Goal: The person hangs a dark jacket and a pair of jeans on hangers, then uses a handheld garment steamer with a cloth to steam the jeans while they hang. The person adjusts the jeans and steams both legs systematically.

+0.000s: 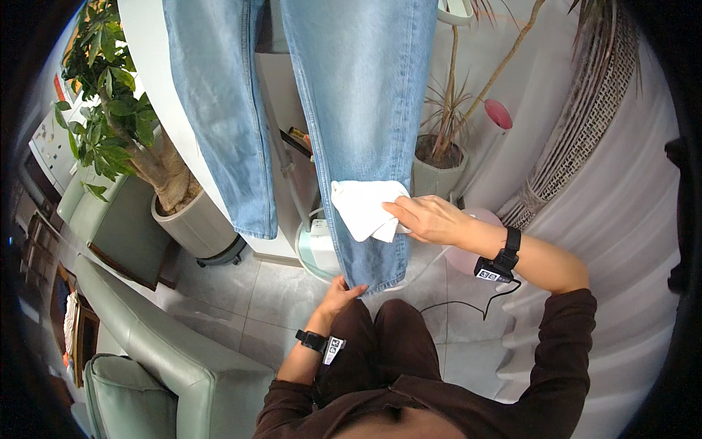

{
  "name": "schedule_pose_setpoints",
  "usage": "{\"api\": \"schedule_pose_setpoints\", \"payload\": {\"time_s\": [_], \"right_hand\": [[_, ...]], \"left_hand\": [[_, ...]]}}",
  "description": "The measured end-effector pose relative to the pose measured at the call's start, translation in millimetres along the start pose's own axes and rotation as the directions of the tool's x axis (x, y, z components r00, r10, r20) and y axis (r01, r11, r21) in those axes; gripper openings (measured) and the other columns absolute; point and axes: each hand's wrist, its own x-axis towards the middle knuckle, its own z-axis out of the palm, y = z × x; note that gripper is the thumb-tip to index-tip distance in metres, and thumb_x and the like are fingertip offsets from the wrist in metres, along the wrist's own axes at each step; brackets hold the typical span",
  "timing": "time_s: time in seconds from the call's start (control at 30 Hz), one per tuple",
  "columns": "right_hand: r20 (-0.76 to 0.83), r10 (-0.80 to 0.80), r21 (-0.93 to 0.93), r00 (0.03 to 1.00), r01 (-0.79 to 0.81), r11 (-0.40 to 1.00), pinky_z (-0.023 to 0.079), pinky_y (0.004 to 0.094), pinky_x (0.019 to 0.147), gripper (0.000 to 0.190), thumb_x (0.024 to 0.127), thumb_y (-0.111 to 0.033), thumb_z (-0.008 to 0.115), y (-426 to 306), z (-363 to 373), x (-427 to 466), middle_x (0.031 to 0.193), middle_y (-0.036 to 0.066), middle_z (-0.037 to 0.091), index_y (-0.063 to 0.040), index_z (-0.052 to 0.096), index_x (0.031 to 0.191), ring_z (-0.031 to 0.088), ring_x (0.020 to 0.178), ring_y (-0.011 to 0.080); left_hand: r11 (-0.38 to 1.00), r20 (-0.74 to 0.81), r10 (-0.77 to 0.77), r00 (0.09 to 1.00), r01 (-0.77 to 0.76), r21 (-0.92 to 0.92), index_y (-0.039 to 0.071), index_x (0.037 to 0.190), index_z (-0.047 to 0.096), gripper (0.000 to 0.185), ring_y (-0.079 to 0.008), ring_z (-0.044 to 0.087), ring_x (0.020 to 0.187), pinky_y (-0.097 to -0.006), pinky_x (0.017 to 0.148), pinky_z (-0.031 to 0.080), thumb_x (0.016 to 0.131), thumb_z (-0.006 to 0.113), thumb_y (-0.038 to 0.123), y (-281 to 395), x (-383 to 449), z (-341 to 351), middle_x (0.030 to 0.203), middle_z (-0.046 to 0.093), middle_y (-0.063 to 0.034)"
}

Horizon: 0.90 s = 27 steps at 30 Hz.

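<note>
A pair of light blue jeans [356,110] hangs down before me, its two legs apart. My right hand [430,219] grips a folded white cloth [364,206], which lies against the front of the right-side trouser leg, above its hem. At the hem's lower left corner, my left hand [341,299] pinches the denim between thumb and fingers. The other leg [233,164] hangs free at the left. Behind the held leg, a white and mint-green appliance base [318,247] stands on the floor, partly hidden by the denim.
A potted tree in a beige planter [194,225] stands left, near a green leather sofa [192,351]. Beyond the jeans are a grey plant pot [439,167] and a metal pole [293,181]. Pale curtains [592,307] hang at right; a thin black cable [466,303] runs from my right wrist device.
</note>
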Motion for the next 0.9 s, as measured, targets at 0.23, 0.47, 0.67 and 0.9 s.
{"api": "schedule_pose_setpoints", "payload": {"time_s": [0.23,0.47,0.67,0.9], "right_hand": [[-0.216,-0.046,-0.116,0.975,0.021,0.993,0.053,0.0331,0.055,0.047,0.071,-0.003,0.064,5.6,-46.0,38.1,0.085,0.011,0.053,0.005,0.054,0.117,0.062,0.063,0.0218],[-0.572,0.009,-0.284,0.82,-0.208,0.936,0.057,0.0348,0.057,0.068,0.066,-0.007,0.077,35.5,-118.9,111.6,0.101,0.014,0.056,-0.003,0.046,0.127,0.066,0.068,0.0296],[-0.412,0.162,-0.263,0.897,-0.287,0.921,0.056,0.0377,0.064,0.068,0.065,-0.002,0.075,40.7,-94.8,115.6,0.104,0.013,0.054,-0.005,0.047,0.128,0.064,0.079,0.0307],[-0.17,0.107,-0.184,0.98,-0.139,0.973,0.056,0.0342,0.056,0.053,0.07,-0.004,0.068,12.9,-24.6,60.1,0.096,0.013,0.053,0.003,0.05,0.119,0.065,0.066,0.0249]], "left_hand": [[0.662,-0.081,-0.166,0.983,0.051,-0.747,0.003,0.125,0.046,0.053,-0.0281,0.055,0.108,-0.0441,0.09,0.049,0.081,0.07,0.019,-29.2,-7.8,8.5,0.125,0.054,-0.0129],[0.643,-0.061,-0.084,0.995,0.007,-0.766,0.001,0.132,0.041,0.054,-0.0278,0.048,0.124,-0.0436,0.108,0.039,0.089,0.065,0.022,-43.3,2.6,22.6,0.135,0.049,-0.014],[0.668,-0.198,-0.097,0.975,-0.084,-0.739,0.0,0.125,0.047,0.046,-0.0251,0.055,0.115,-0.0398,0.101,0.046,0.09,0.064,0.024,-40.2,6.7,24.3,0.126,0.056,-0.0114],[0.692,-0.135,-0.039,0.99,-0.071,-0.718,0.004,0.119,0.05,0.03,-0.0231,0.061,0.104,-0.0391,0.094,0.051,0.094,0.058,0.017,-37.7,5.8,15.4,0.117,0.061,-0.0091]]}}
